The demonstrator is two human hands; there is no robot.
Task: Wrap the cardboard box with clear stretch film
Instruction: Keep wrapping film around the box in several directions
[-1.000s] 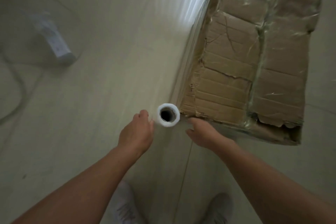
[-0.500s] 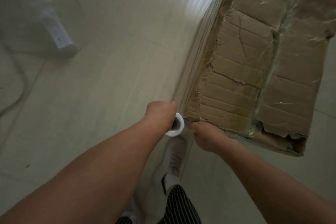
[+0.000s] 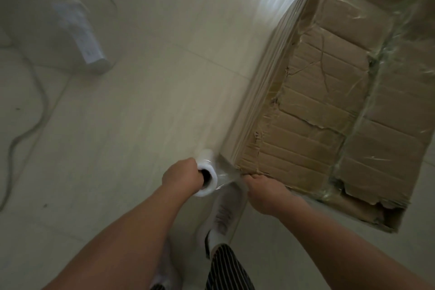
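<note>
Moving in since a second ago, the left hand [image 3: 181, 176] is now gripping the roll [image 3: 207, 173] instead of sitting beside it. One shoe [image 3: 226, 209] is stepping forward under the hands too.

Its fingers [image 3: 191, 166] are curling tight on the near end of the roll, low in the middle of the frame. Clear film [image 3: 256, 101] is stretching from the roll to the near left corner of the box [image 3: 329, 113] and running up along the box's left side. More film is lying shiny and wrinkled over the top of the box, which is sitting on the floor [image 3: 141, 101] and filling the right side of the frame.

Just right of the roll, the right hand [image 3: 263, 188] is touching that near corner. Its fingers [image 3: 253, 176] are bending down over the edge, but I cannot tell if they are holding anything.

At the upper left, a white power strip [image 3: 82, 35] is lying with its cord [image 3: 43, 110] trailing down the left side. A striped leg [image 3: 226, 268] is showing at the bottom.
</note>
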